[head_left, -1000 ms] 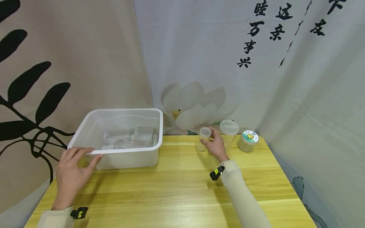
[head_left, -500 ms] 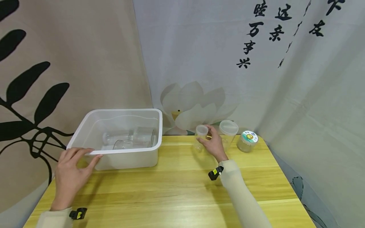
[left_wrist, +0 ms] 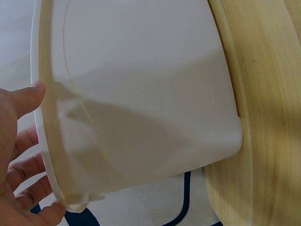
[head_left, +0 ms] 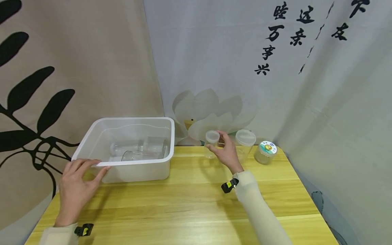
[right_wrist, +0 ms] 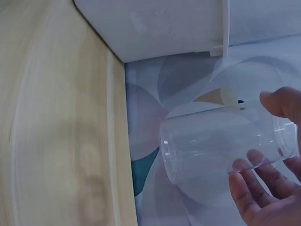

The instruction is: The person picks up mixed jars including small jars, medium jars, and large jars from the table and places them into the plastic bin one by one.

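Observation:
My left hand (head_left: 79, 187) grips the front left rim of a white plastic bin (head_left: 137, 170), fingers over the edge and thumb in front. Inside the bin lie several clear containers (head_left: 154, 144) on their sides. With thumb and fingers my right hand (head_left: 226, 151) holds a clear plastic jar (right_wrist: 207, 141) near its lidded top. In the right wrist view the jar's base is off the table, beside the table's back edge. Just right of that hand stand a larger clear jar (head_left: 246, 139) and a short jar (head_left: 265, 157) with a printed green and white lid.
The wooden table (head_left: 183, 211) carries the bin at its back left and the jars at its back right. A printed cloth backdrop (head_left: 214, 68) hangs close behind the table. More cloth (head_left: 346, 119) hangs along the right side.
My right hand has lifted the clear jar and moved left with it, away from the larger jar. My left hand stays on the bin's rim.

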Demonstrator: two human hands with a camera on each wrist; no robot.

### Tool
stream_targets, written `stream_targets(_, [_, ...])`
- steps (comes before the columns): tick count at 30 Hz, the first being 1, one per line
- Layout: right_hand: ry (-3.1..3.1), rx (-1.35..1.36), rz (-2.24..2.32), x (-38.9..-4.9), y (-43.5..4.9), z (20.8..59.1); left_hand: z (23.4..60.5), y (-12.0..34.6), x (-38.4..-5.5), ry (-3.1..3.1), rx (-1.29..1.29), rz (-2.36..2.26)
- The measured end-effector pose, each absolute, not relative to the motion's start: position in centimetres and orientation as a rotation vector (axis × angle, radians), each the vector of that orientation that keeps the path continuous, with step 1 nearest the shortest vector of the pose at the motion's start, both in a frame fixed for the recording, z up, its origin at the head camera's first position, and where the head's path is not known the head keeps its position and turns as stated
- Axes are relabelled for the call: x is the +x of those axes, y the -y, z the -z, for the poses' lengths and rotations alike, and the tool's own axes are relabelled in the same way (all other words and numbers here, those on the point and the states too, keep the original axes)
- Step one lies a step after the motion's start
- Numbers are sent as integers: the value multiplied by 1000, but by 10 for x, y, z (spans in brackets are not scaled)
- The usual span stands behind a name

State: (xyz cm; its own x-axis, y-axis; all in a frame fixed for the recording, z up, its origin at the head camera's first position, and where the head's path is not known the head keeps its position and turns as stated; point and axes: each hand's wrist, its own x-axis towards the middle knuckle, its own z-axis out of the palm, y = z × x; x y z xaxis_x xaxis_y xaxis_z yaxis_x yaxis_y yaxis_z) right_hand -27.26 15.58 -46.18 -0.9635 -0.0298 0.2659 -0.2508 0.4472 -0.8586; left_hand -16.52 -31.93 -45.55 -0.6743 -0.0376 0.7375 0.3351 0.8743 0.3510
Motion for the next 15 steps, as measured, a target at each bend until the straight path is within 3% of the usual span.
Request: stream_targets(15, [2494,253,-1504,-276,-136,437,458,330,-194,2245,-262,623])
